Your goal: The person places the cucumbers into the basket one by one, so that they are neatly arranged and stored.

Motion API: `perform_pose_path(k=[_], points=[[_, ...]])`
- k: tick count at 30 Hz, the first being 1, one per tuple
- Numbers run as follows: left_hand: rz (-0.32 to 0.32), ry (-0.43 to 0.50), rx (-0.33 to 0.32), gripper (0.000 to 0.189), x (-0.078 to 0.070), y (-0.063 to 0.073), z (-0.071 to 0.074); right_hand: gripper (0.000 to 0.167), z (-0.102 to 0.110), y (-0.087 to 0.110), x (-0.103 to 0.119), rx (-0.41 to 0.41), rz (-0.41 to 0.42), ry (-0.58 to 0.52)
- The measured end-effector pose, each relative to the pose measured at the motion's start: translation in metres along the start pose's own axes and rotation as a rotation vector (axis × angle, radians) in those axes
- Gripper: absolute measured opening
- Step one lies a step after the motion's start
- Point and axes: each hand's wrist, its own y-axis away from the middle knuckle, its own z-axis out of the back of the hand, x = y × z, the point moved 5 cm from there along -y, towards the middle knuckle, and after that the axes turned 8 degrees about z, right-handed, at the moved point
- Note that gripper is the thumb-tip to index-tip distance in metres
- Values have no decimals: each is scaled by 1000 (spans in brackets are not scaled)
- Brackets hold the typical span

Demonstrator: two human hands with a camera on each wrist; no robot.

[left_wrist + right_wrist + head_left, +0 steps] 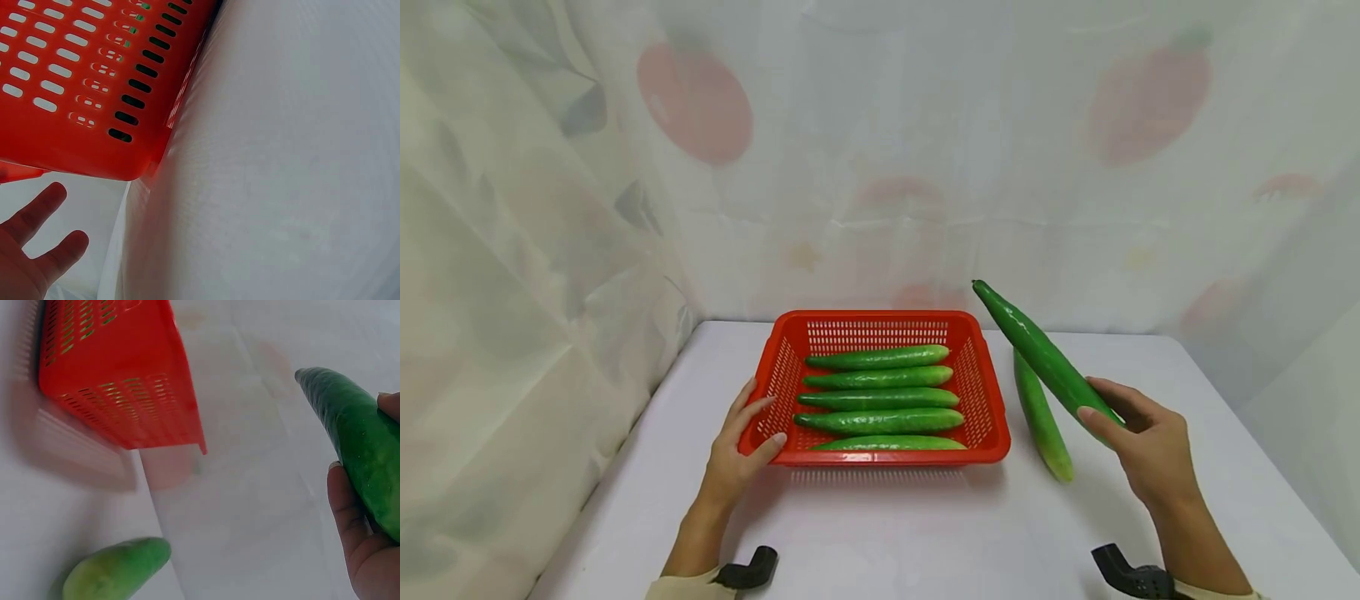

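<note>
In the head view my right hand [1150, 442] grips a long green cucumber [1037, 346] near its lower end, thumb on one side and fingers on the other. The cucumber is raised and slanted, its narrow stem tip pointing up and left. My left hand [735, 450] rests at the left rim of a red plastic basket [891, 457], fingers spread and thumb over the front left corner. Inside the basket, several cucumbers [880, 398] lie crosswise in a row. Another cucumber [1043, 425] lies on the table right of the basket, partly behind the raised one.
The white table [880, 533] carries the basket near its back edge. A pale curtain [962, 167] with faded fruit prints hangs behind, and crumpled sheeting [512, 333] closes off the left side. Black straps with camera mounts [748, 571] sit on both wrists.
</note>
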Motion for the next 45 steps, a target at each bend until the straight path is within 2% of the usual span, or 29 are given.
perform_pose_path(k=[5,10,17,20,26,32,40,45], points=[[2,-1,-7,51,1,0,1,40,-14,-15,10,74,60,87],[-2,9,-5,51,1,0,0,40,-26,-26,16,124,78,148],[-8,14,-4,50,2,0,-1,37,-40,-39,20,186,102,123],[-9,8,-4,51,0,0,0,36,-46,-44,21,223,111,148],[0,3,-8,53,-1,0,0,35,-58,-53,19,276,97,146],[7,5,4,53,-1,0,-1,31,-72,-62,14,302,65,92],[8,5,6,53,-1,0,-1,30,-92,-74,4,383,57,60],[15,-6,0,53,1,0,-1,30,-105,-79,-3,421,18,48]])
